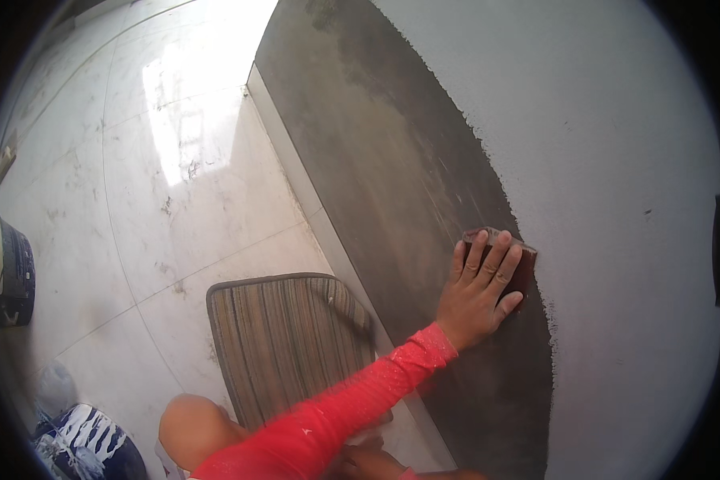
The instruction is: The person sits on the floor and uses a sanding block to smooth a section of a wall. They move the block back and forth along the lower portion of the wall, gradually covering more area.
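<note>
My left hand (476, 300), in a red sleeve dusted with white, reaches across to the wall at the right. Its fingers are spread over a reddish-brown piece of sandpaper (523, 272), pressing it against the wall. The sandpaper's upper edge is folded and dusty. It lies on the dark grey band (392, 184), by the ragged border with the pale grey coat (608, 184). At the bottom edge, bare skin and a bit of red sleeve show below my left arm. Whether this includes my right hand, I cannot make out; no fingers show clearly.
A brown striped mat (284, 344) lies on the white tiled floor (192, 232), beside the low skirting (296, 168). At the left stand a dark bucket (16, 276) and a dark blue container with white smears (96, 440). My bent knee (196, 432) is near the mat.
</note>
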Motion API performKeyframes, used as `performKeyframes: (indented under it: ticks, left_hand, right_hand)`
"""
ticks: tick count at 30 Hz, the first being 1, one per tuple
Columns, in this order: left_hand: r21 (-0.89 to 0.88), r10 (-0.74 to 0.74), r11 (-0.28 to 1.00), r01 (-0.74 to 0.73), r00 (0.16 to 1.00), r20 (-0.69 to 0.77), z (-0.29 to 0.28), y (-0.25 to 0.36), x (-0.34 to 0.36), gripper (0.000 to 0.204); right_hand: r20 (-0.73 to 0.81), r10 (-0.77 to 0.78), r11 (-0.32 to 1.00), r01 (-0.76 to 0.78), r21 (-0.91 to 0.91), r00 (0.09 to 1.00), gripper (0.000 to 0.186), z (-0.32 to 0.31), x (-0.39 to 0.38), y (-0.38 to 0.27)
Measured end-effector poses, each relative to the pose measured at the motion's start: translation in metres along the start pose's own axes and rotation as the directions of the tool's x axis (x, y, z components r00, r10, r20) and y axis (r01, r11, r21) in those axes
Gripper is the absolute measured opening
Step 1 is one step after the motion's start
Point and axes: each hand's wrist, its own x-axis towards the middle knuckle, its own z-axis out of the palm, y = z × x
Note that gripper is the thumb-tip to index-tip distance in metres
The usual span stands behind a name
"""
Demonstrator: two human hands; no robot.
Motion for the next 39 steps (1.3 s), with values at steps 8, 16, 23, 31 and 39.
performKeyframes:
  ticks: [8,16,23,31,39]
  left_hand:
    - [-0.015,-0.304,0.950,0.311,0.916,-0.264,-0.051,-0.078,0.111,0.074]
    - [0.067,-0.080,0.994,0.088,0.990,-0.113,-0.009,-0.058,0.012,0.076]
    - [-0.073,-0.471,0.880,0.469,0.845,-0.253,-0.046,-0.107,0.103,0.070]
    - [0.005,-0.070,0.998,0.070,0.997,0.015,-0.002,-0.056,-0.023,0.075]
    - [-0.087,-0.274,0.960,0.265,0.955,-0.116,-0.051,-0.163,0.068,0.075]
  right_hand:
    - [0.127,-0.034,0.984,0.056,-0.170,0.991,0.056,0.001,0.007,0.016]
    - [0.038,-0.152,0.973,0.156,-0.169,0.988,0.059,-0.022,0.014,-0.002]
    - [0.127,-0.016,0.993,0.031,-0.115,0.992,0.059,0.002,-0.005,-0.002]
    - [0.011,-0.140,0.986,0.140,-0.093,0.990,0.056,-0.015,0.002,-0.027]
    - [0.095,0.021,1.000,-0.021,0.006,0.995,0.050,0.010,-0.016,-0.006]
